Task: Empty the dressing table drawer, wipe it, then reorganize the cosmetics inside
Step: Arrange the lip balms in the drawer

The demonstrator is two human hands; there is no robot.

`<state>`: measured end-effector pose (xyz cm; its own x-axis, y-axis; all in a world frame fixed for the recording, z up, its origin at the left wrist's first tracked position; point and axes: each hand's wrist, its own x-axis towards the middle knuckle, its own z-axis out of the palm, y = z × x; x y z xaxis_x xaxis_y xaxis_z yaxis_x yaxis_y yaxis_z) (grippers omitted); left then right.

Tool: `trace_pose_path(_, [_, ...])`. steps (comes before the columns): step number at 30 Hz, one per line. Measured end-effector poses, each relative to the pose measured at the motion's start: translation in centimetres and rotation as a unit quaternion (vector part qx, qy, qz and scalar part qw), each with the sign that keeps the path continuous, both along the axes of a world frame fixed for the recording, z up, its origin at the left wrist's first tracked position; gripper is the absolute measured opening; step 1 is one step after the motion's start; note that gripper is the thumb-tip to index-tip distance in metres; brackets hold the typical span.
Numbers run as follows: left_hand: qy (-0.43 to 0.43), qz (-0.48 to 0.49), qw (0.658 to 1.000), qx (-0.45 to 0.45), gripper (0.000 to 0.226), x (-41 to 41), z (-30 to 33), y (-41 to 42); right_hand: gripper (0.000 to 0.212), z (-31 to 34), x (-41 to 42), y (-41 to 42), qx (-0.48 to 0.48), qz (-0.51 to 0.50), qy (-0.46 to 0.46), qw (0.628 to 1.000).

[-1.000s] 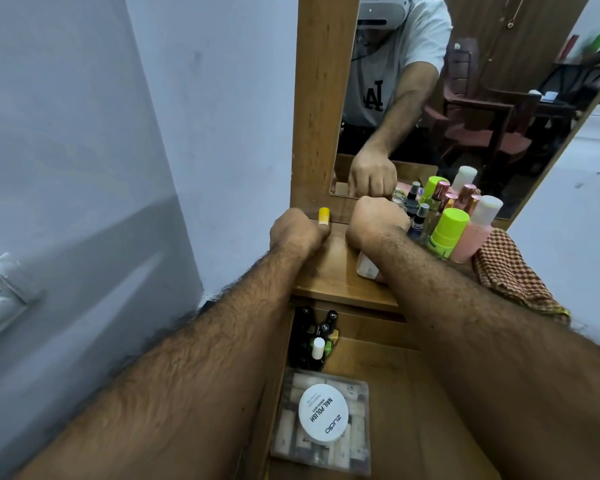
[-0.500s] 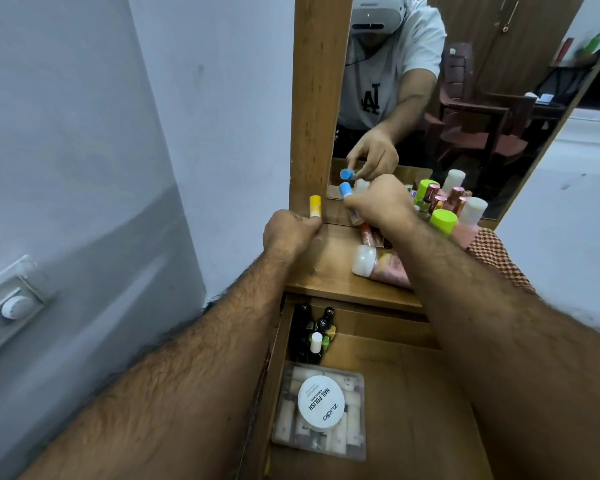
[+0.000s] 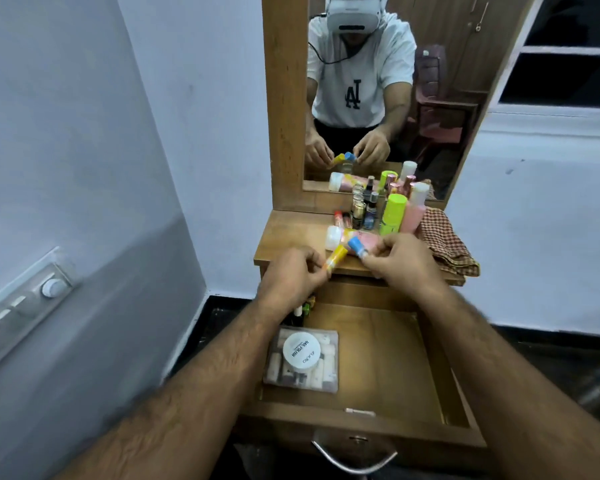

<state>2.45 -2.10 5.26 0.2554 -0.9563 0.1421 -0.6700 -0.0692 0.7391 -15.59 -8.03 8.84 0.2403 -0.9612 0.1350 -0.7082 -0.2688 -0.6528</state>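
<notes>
The drawer (image 3: 378, 355) stands pulled out below the dressing table top (image 3: 291, 237), and it is partly stocked: a clear case of small bottles (image 3: 300, 363) with a white nail polish tub (image 3: 301, 351) on top lies in its front left part, a few small bottles (image 3: 303, 308) stand in its back left corner, and the right side is bare wood. Above the drawer's back edge, each hand pinches one slim tube: the left hand (image 3: 291, 277) holds a yellow-capped tube (image 3: 335, 257) between thumb and curled fingers, the right hand (image 3: 400, 259) a blue-capped tube (image 3: 357, 247) the same way. The two caps nearly meet over the table's front edge.

Judging from this, the tubes are on their way into the drawer. The risks are small ones: both grips are light fingertip pinches, so a tube could slip and roll under the case or to the floor; the forearms also pass close to a pink tube lying on its side (image 3: 357, 239) behind the drawer, and to the crowd of upright bottles (image 3: 392, 211) further back, which a careless elbow could topple. A checked cloth (image 3: 444, 244) lies to the right of those bottles.
</notes>
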Motion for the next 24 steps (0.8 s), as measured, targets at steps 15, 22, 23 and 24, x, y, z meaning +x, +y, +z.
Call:
trace_pose_path(15, [-0.193, 0.005, 0.973, 0.125, 0.016, -6.1, -4.9, 0.5, 0.014, -9.3, -4.4, 1.5, 0.087, -0.023, 0.212, 0.973])
trace_pose_path(22, [0.033, 0.131, 0.981, 0.14, 0.02, -6.2, -6.2, 0.6, 0.013, -10.3, -2.1, -0.6, 0.035, 0.038, 0.278, 0.959])
trace_pose_path(23, [0.036, 0.136, 0.98, 0.144, 0.019, -6.0, -6.3, 0.7, 0.013, -10.4, -1.6, -0.7, 0.02, 0.044, 0.29, 0.956])
trace_pose_path(24, [0.037, 0.14, 0.979, 0.147, 0.019, -5.9, -6.4, 0.9, 0.014, -10.6, -1.2, -0.8, 0.002, 0.05, 0.3, 0.953])
